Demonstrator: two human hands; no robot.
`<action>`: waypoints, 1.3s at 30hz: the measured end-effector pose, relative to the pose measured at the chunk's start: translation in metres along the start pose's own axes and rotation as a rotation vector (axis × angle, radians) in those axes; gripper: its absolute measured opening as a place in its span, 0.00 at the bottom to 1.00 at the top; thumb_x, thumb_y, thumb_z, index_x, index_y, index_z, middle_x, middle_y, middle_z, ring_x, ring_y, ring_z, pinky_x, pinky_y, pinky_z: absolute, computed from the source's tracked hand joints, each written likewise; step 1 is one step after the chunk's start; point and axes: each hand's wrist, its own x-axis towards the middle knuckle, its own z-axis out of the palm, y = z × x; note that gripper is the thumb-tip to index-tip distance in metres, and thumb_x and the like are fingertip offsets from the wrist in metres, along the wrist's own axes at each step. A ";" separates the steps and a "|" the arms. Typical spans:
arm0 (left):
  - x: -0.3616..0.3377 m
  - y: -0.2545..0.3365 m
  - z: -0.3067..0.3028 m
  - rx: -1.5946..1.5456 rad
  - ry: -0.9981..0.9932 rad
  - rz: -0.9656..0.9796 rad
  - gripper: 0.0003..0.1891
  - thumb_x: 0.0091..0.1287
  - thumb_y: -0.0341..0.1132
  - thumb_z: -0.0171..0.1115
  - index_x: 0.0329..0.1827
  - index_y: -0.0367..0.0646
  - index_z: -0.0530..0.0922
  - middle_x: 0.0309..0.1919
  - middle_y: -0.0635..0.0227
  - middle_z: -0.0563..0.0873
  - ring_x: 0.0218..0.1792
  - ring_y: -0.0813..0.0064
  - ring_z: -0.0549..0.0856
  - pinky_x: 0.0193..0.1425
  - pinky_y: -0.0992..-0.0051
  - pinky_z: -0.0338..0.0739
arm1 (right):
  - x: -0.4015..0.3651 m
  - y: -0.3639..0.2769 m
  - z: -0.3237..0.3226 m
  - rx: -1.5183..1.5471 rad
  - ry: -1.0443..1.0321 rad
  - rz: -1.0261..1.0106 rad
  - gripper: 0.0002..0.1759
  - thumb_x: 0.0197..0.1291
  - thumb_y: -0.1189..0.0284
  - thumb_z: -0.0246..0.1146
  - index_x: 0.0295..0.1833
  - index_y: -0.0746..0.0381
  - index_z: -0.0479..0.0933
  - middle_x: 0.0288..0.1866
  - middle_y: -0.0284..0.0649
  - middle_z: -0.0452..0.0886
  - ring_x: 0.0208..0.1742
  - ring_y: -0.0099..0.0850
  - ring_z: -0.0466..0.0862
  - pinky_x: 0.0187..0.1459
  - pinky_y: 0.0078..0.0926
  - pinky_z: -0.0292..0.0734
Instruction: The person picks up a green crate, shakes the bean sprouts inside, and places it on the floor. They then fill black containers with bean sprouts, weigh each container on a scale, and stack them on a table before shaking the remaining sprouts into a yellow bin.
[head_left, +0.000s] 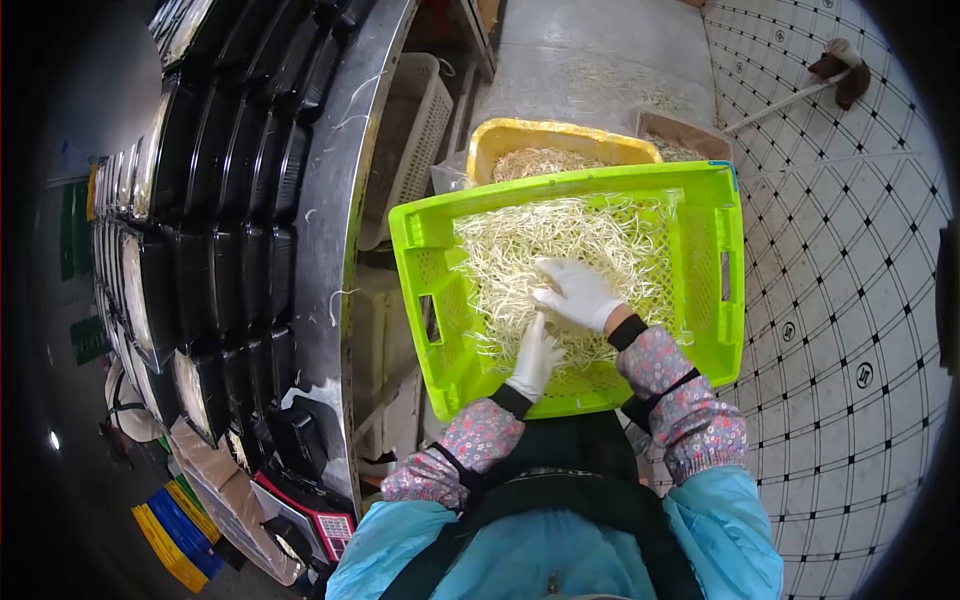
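Observation:
A bright green plastic crate [715, 270] with mesh sides holds a loose heap of thin white bean sprouts [530, 240]. My right hand [578, 292], in a white glove, rests on the middle of the heap with thumb and fingers apart. Lower and to the left, my left hand [537, 358], also gloved, touches the sprouts near the crate's front wall, its forefinger stretched forward. Neither glove is seen gripping a bunch, though some fingertips are partly hidden among the sprouts.
Behind the crate stands a yellow tub [490, 142] of sprouts or scraps beside a cardboard box [690, 140]. A metal table [345, 200] at left bears stacked black trays [200, 180] and a red scale [325, 525]. A pale basket [420, 130] sits below; a long-handled tool [785, 105] lies on the tiles.

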 end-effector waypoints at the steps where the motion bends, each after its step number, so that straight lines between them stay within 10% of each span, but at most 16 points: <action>1: -0.012 0.023 0.001 0.192 0.002 -0.136 0.31 0.73 0.45 0.57 0.73 0.40 0.61 0.63 0.61 0.75 0.57 0.69 0.78 0.61 0.67 0.75 | -0.001 0.013 -0.012 -0.093 -0.068 0.073 0.40 0.62 0.47 0.57 0.73 0.58 0.61 0.73 0.50 0.65 0.73 0.47 0.64 0.71 0.47 0.58; 2: -0.020 0.043 -0.004 0.385 0.005 -0.270 0.30 0.72 0.45 0.58 0.73 0.40 0.62 0.64 0.60 0.74 0.55 0.68 0.79 0.61 0.63 0.75 | -0.010 0.026 -0.017 -0.096 -0.062 0.078 0.40 0.62 0.47 0.57 0.73 0.58 0.61 0.73 0.50 0.65 0.73 0.47 0.64 0.71 0.47 0.58; 4: -0.017 0.054 -0.042 1.043 -0.012 0.090 0.50 0.58 0.42 0.72 0.78 0.38 0.50 0.65 0.53 0.74 0.58 0.58 0.78 0.60 0.67 0.75 | -0.025 0.046 -0.023 -0.220 0.281 0.194 0.47 0.56 0.49 0.66 0.76 0.58 0.56 0.76 0.53 0.58 0.75 0.50 0.60 0.71 0.49 0.57; 8: -0.014 0.099 -0.015 1.846 -0.187 0.634 0.57 0.47 0.43 0.78 0.78 0.44 0.50 0.74 0.50 0.59 0.73 0.47 0.61 0.70 0.51 0.64 | -0.061 0.041 -0.008 -0.280 0.275 0.224 0.58 0.46 0.51 0.74 0.78 0.59 0.50 0.80 0.54 0.47 0.79 0.54 0.50 0.72 0.57 0.52; 12: 0.020 0.090 0.021 2.234 -0.363 0.585 0.59 0.41 0.41 0.79 0.78 0.49 0.52 0.77 0.51 0.52 0.75 0.45 0.56 0.73 0.49 0.58 | -0.054 0.038 0.032 -0.525 0.008 0.107 0.66 0.37 0.50 0.78 0.78 0.57 0.47 0.80 0.54 0.45 0.78 0.59 0.48 0.70 0.65 0.52; 17: 0.069 0.069 0.022 2.119 -0.289 0.739 0.49 0.46 0.24 0.65 0.76 0.51 0.56 0.70 0.53 0.65 0.56 0.52 0.77 0.49 0.56 0.78 | -0.025 0.069 0.037 -0.566 0.088 0.108 0.60 0.39 0.61 0.77 0.78 0.54 0.50 0.75 0.54 0.56 0.69 0.55 0.66 0.63 0.51 0.69; 21: 0.071 0.068 0.006 1.868 -0.284 0.651 0.33 0.50 0.26 0.64 0.63 0.47 0.71 0.50 0.54 0.79 0.49 0.52 0.80 0.51 0.60 0.78 | -0.035 0.069 0.018 -0.319 0.041 0.158 0.47 0.46 0.69 0.69 0.74 0.55 0.58 0.61 0.49 0.74 0.55 0.47 0.78 0.53 0.39 0.77; 29: 0.001 0.132 -0.024 1.992 -0.333 0.698 0.27 0.49 0.27 0.66 0.56 0.48 0.75 0.43 0.61 0.80 0.45 0.56 0.82 0.47 0.63 0.79 | -0.082 0.083 -0.045 0.185 0.203 0.511 0.31 0.47 0.70 0.69 0.61 0.60 0.76 0.47 0.50 0.85 0.46 0.45 0.86 0.49 0.33 0.80; 32: -0.011 0.127 -0.002 2.050 -0.522 0.857 0.30 0.47 0.25 0.64 0.58 0.50 0.75 0.45 0.66 0.80 0.46 0.62 0.79 0.47 0.65 0.77 | -0.078 0.084 -0.035 0.417 0.385 0.355 0.31 0.44 0.63 0.73 0.57 0.62 0.78 0.39 0.48 0.87 0.42 0.44 0.86 0.50 0.37 0.80; 39: -0.004 0.080 0.014 1.890 -0.297 0.774 0.41 0.52 0.25 0.63 0.73 0.46 0.62 0.72 0.51 0.62 0.70 0.49 0.64 0.72 0.61 0.61 | -0.049 0.069 -0.004 0.059 0.027 0.467 0.55 0.41 0.57 0.75 0.73 0.67 0.59 0.68 0.59 0.68 0.69 0.49 0.69 0.69 0.36 0.64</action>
